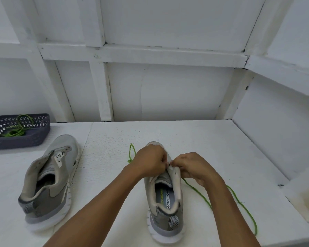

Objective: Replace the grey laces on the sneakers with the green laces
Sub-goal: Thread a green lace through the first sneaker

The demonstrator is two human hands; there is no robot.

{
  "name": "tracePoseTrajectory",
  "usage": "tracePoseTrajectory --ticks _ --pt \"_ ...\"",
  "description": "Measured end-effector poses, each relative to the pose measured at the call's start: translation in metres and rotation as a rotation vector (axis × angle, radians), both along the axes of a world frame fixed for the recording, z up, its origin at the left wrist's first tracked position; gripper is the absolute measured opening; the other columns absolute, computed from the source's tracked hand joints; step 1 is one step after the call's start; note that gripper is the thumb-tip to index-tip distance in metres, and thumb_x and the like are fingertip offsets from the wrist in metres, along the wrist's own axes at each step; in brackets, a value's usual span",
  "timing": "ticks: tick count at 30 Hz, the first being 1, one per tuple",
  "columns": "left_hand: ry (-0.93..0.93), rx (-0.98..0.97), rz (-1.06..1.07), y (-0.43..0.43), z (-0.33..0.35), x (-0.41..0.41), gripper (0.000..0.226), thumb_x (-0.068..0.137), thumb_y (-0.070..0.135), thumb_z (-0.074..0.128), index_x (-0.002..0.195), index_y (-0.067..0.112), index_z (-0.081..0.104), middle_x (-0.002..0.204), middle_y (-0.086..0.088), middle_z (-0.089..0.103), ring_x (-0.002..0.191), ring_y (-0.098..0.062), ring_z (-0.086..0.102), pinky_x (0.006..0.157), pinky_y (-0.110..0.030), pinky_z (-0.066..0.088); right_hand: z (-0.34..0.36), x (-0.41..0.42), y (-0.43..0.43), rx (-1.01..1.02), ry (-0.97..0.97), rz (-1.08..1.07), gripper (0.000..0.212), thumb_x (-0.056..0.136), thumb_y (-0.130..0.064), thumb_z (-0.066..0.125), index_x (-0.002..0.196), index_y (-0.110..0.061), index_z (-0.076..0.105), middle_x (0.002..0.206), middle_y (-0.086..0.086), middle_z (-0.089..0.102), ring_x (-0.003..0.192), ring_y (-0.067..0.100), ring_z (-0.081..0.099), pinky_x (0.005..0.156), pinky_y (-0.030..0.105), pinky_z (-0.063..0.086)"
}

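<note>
Left hand (150, 162) and right hand (194, 168) both pinch the eyelet flaps of the grey mesh sneaker (168, 200), mid-table. Its bright green cord lace (200, 193) trails right toward the front edge of the white foam tabletop (185, 136); open surface beyond the toe.

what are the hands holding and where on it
Both the left hand and right hand hold the right-side sneaker at its eyelet flaps. The green lace trails from there; whether fingers pinch it is hidden.

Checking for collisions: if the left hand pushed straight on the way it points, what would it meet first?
Likely the right hand, which sits almost against the left hand over the sneaker; depth is unclear.
</note>
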State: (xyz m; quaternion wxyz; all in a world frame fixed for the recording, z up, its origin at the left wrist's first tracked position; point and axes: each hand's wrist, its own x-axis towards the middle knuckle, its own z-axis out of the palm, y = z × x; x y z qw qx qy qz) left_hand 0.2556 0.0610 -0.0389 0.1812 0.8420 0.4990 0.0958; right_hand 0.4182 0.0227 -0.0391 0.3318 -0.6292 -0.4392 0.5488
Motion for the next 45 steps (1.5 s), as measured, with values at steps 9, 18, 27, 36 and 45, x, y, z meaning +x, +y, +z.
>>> tracePoseTrajectory --ticks 9,18,27,36,45 --pt "-0.199 -0.127 -0.06 -0.001 0.004 -0.004 0.013 0.084 0.015 0.066 0.088 0.024 0.057 0.076 0.012 0.056 0.072 -0.007 0.053 0.065 -0.023 0.044 -0.005 0.002 0.001 0.053 -0.009 0.038 0.01 0.094 0.002 0.056 0.089 0.002 0.065 0.082 0.014 0.069 0.067 0.016 0.069 0.059 0.024 0.056" --pt "-0.415 -0.166 0.226 0.02 0.013 -0.047 0.018 0.077 0.007 0.068 0.079 0.025 0.064 0.074 0.005 0.064 0.063 -0.01 0.053 0.056 -0.021 0.041 -0.012 0.031 0.009 0.034 0.718 -0.358 0.027 0.101 0.004 0.034 0.08 -0.002 0.05 0.08 0.027 0.07 0.07 0.036 0.072 0.058 0.044 0.061" --pt "-0.499 -0.125 0.324 0.028 0.014 -0.065 0.013 0.083 0.008 0.068 0.079 0.02 0.066 0.071 0.005 0.062 0.055 -0.005 0.049 0.052 -0.024 0.042 -0.017 0.043 0.01 0.077 0.049 0.199 0.013 0.093 -0.018 0.065 0.083 -0.01 0.066 0.055 -0.006 0.033 0.048 0.008 0.024 0.043 0.019 0.022" --pt "-0.387 -0.056 0.336 0.026 0.02 -0.053 0.038 0.089 0.052 0.066 0.078 0.015 0.067 0.069 -0.002 0.065 0.057 -0.008 0.049 0.057 -0.025 0.039 -0.012 0.043 0.029 0.069 0.772 -0.174 0.032 0.102 -0.012 0.042 0.072 -0.008 0.052 0.073 0.018 0.069 0.072 0.03 0.071 0.07 0.041 0.061" --pt "-0.42 -0.065 0.361 0.027 0.024 -0.048 0.03 0.087 0.047 0.07 0.074 0.02 0.067 0.075 -0.01 0.068 0.064 -0.014 0.053 0.063 -0.03 0.043 -0.012 0.054 0.02 0.143 -0.081 0.437 0.015 0.088 -0.024 0.071 0.081 -0.011 0.068 0.056 -0.009 0.038 0.05 0.009 0.024 0.047 0.022 0.02"
